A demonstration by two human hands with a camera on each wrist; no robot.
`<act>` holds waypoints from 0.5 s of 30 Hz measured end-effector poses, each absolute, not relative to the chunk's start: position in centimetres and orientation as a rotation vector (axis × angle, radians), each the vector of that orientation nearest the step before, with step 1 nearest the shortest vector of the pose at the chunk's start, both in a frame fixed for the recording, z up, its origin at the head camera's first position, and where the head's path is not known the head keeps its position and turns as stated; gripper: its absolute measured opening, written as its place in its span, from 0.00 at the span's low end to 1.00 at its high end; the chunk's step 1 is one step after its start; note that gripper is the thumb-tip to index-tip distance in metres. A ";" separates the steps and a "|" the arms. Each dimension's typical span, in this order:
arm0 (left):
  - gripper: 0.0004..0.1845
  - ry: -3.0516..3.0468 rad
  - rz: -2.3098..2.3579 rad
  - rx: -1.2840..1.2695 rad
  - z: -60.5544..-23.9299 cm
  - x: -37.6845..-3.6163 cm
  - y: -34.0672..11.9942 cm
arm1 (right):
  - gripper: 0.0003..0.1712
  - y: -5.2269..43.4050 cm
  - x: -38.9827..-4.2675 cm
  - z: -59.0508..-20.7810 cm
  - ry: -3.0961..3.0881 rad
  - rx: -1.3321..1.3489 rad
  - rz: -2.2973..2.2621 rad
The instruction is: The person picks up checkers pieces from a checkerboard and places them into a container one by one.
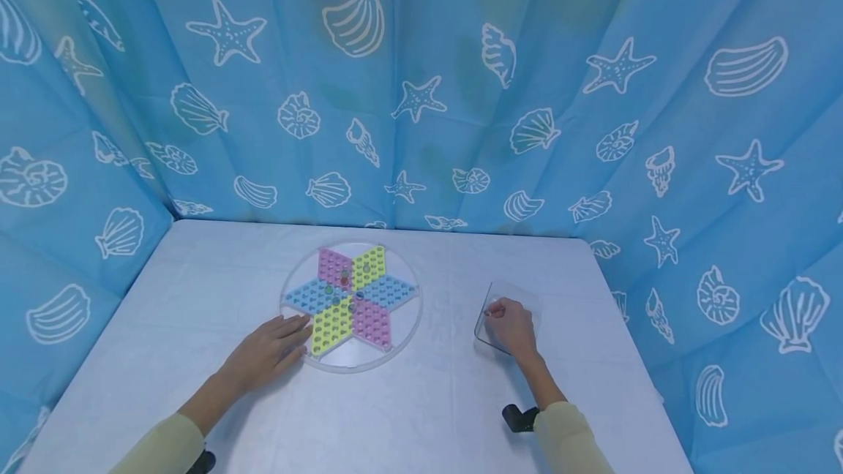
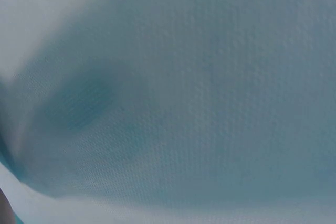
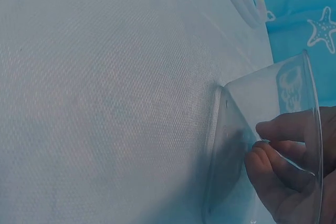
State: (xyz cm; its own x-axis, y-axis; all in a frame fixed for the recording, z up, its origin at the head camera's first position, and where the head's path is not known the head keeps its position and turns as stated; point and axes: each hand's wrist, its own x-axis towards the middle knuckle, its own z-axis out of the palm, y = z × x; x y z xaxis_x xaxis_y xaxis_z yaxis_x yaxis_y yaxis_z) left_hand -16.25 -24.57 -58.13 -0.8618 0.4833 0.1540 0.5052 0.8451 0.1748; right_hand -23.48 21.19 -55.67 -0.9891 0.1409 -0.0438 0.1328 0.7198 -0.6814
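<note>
Blue curtains printed with white shells and starfish enclose a bench under a pale cloth. One round Chinese checkers board with a six-pointed star of pink, yellow and blue fields lies left of centre; roughly half a dozen marbles sit near its middle, too small to count exactly. The left hand rests flat, fingers spread, its fingertips touching the board's near-left rim. One clear plastic container stands to the right, well apart from the board. The right hand reaches into it, fingers curled and pressed together inside the wall; whether they pinch a marble cannot be told. To do this step well, I judge: keep the left hand steadying the board, lift the right hand straight up clear of the container rim, and avoid tipping the light container.
</note>
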 end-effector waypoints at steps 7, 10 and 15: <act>0.24 -2.923 -0.325 -0.781 -58.1 -16.2 -24.4 | 0.10 21.3 -23.6 -56.0 -2.919 -0.238 1.126; 0.24 -2.924 -0.322 -0.781 -58.0 -16.2 -24.4 | 0.10 21.2 -23.7 -56.0 -2.922 -0.234 1.112; 0.24 -2.919 -0.330 -0.788 -57.8 -16.2 -24.4 | 0.08 21.2 -23.8 -56.0 -2.921 -0.207 1.081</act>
